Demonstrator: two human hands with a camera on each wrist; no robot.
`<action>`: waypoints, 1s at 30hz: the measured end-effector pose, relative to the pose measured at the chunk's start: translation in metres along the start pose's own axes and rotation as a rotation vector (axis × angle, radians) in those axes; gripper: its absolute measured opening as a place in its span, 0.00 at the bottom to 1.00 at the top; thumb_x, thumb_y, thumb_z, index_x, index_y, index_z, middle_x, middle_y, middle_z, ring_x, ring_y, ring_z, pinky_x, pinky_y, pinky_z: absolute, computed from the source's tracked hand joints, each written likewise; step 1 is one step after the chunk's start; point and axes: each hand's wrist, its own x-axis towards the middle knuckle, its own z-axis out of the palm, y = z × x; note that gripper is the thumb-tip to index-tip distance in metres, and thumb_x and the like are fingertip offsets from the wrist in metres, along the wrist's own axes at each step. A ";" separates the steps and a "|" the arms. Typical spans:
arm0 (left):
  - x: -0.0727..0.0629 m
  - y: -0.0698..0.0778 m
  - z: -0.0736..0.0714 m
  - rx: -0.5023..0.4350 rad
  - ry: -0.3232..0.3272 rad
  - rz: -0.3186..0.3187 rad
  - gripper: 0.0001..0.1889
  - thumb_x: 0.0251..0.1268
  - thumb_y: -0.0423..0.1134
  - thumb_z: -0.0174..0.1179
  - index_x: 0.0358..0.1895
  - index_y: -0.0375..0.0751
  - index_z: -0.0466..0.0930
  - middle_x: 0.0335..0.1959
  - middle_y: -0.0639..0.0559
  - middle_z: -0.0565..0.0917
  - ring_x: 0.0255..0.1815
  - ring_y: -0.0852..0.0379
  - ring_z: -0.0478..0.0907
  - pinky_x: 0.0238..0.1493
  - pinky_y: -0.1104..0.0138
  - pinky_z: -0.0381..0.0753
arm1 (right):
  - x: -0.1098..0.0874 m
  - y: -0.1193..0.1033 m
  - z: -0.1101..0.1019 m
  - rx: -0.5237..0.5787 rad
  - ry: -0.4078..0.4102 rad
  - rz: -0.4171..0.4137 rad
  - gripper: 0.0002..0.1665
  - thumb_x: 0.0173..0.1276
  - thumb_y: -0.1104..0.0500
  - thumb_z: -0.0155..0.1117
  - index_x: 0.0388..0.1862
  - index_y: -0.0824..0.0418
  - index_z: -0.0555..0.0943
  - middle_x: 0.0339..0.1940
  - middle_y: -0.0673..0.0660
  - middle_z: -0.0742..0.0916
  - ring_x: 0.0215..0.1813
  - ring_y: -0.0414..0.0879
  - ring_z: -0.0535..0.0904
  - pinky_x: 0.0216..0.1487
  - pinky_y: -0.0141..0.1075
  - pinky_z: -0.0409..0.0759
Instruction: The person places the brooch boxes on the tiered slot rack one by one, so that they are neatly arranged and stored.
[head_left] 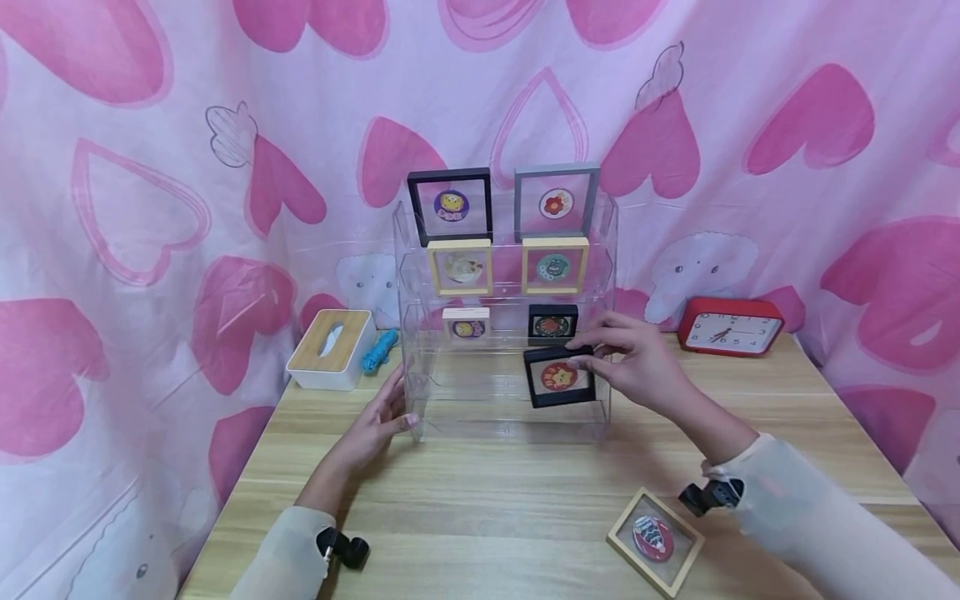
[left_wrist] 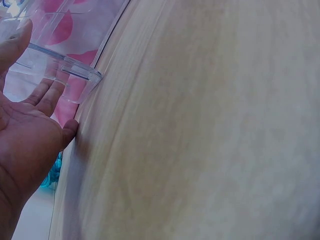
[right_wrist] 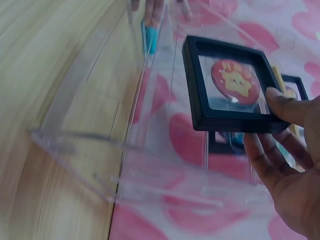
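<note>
Between thumb and fingers, my right hand [head_left: 637, 360] pinches a black display frame [head_left: 559, 377] holding a round red badge with a yellow star. The frame is slightly tilted, in front of the lower right part of a clear acrylic tiered stand [head_left: 465, 432]. In the right wrist view, the same black frame [right_wrist: 200, 107] is gripped by one edge. My left hand [head_left: 375, 427] touches the stand's lower left side, and in the left wrist view the fingers of this hand [left_wrist: 30, 135] are mostly straight beside the clear panel [left_wrist: 82, 70].
Several framed badges stand on the tiers, including a grey frame [head_left: 557, 169] and a small white one [head_left: 466, 315]. A wooden frame [head_left: 624, 542] lies on the table at front right. A tissue box [head_left: 330, 375], blue cord bundle [head_left: 379, 352] and red clock [head_left: 731, 304] flank the stand.
</note>
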 end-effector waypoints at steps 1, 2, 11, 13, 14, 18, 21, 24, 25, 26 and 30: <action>0.000 0.000 0.000 0.000 0.001 -0.001 0.50 0.84 0.26 0.55 0.93 0.71 0.38 0.95 0.38 0.42 0.94 0.28 0.39 0.88 0.30 0.44 | 0.003 -0.002 0.004 0.009 0.007 -0.003 0.16 0.64 0.68 0.84 0.47 0.51 0.96 0.44 0.49 0.89 0.44 0.39 0.83 0.43 0.25 0.86; 0.000 0.000 0.000 0.000 0.001 -0.002 0.50 0.84 0.26 0.55 0.93 0.71 0.38 0.95 0.38 0.42 0.94 0.28 0.40 0.88 0.30 0.44 | 0.005 -0.005 0.008 0.014 0.017 -0.007 0.15 0.64 0.68 0.84 0.47 0.52 0.96 0.44 0.49 0.90 0.44 0.39 0.84 0.43 0.25 0.87; -0.001 0.000 0.000 -0.016 -0.005 -0.002 0.51 0.84 0.27 0.56 0.93 0.71 0.38 0.94 0.38 0.45 0.94 0.28 0.41 0.88 0.30 0.44 | 0.025 -0.023 0.047 0.056 0.089 -0.114 0.16 0.63 0.72 0.83 0.46 0.57 0.96 0.45 0.53 0.90 0.45 0.45 0.88 0.46 0.34 0.93; -0.001 0.001 0.000 -0.019 -0.005 -0.002 0.51 0.84 0.27 0.57 0.93 0.71 0.38 0.94 0.38 0.46 0.94 0.28 0.41 0.89 0.30 0.44 | 0.027 -0.024 0.056 0.050 0.115 -0.159 0.15 0.63 0.73 0.83 0.46 0.59 0.95 0.45 0.54 0.90 0.44 0.46 0.89 0.47 0.33 0.93; -0.001 0.001 0.000 -0.020 -0.004 -0.003 0.51 0.83 0.27 0.57 0.93 0.71 0.38 0.95 0.39 0.46 0.94 0.29 0.41 0.89 0.31 0.43 | 0.029 -0.023 0.060 0.051 0.126 -0.180 0.15 0.63 0.73 0.82 0.46 0.59 0.95 0.44 0.55 0.89 0.44 0.47 0.90 0.47 0.33 0.93; 0.000 0.001 -0.001 -0.025 -0.006 -0.006 0.51 0.83 0.27 0.57 0.93 0.70 0.38 0.95 0.39 0.46 0.94 0.29 0.40 0.89 0.31 0.43 | 0.031 -0.021 0.076 0.028 0.166 -0.217 0.13 0.64 0.72 0.82 0.45 0.59 0.95 0.45 0.55 0.89 0.45 0.46 0.90 0.45 0.32 0.92; -0.001 0.000 -0.001 -0.026 -0.003 -0.012 0.51 0.83 0.27 0.57 0.93 0.70 0.38 0.95 0.40 0.45 0.94 0.30 0.40 0.89 0.32 0.42 | 0.031 -0.020 0.086 0.002 0.165 -0.208 0.13 0.66 0.71 0.81 0.46 0.58 0.95 0.46 0.54 0.89 0.47 0.46 0.90 0.44 0.34 0.91; -0.001 0.000 -0.001 -0.025 0.003 -0.020 0.51 0.83 0.28 0.57 0.93 0.72 0.38 0.95 0.41 0.45 0.94 0.30 0.40 0.89 0.32 0.42 | 0.031 -0.019 0.095 -0.023 0.150 -0.194 0.13 0.67 0.70 0.81 0.47 0.57 0.95 0.47 0.53 0.89 0.48 0.46 0.89 0.43 0.37 0.91; 0.000 0.000 -0.001 -0.025 0.003 -0.020 0.51 0.83 0.28 0.57 0.93 0.72 0.38 0.95 0.41 0.45 0.94 0.30 0.40 0.89 0.31 0.42 | 0.030 -0.019 0.097 -0.033 0.147 -0.193 0.12 0.67 0.69 0.81 0.47 0.57 0.95 0.48 0.54 0.90 0.48 0.46 0.89 0.42 0.38 0.91; 0.000 0.000 -0.001 -0.025 0.003 -0.020 0.51 0.83 0.28 0.57 0.92 0.72 0.39 0.95 0.41 0.45 0.94 0.30 0.40 0.89 0.31 0.42 | 0.030 -0.020 0.099 -0.045 0.147 -0.192 0.12 0.68 0.68 0.81 0.47 0.56 0.95 0.48 0.53 0.90 0.47 0.46 0.89 0.42 0.38 0.91; 0.000 0.000 -0.001 -0.031 0.001 -0.021 0.51 0.83 0.29 0.58 0.92 0.73 0.39 0.95 0.41 0.46 0.94 0.30 0.40 0.89 0.31 0.42 | 0.033 -0.022 0.103 -0.067 0.154 -0.190 0.12 0.68 0.67 0.82 0.48 0.56 0.95 0.47 0.53 0.89 0.46 0.46 0.89 0.42 0.39 0.90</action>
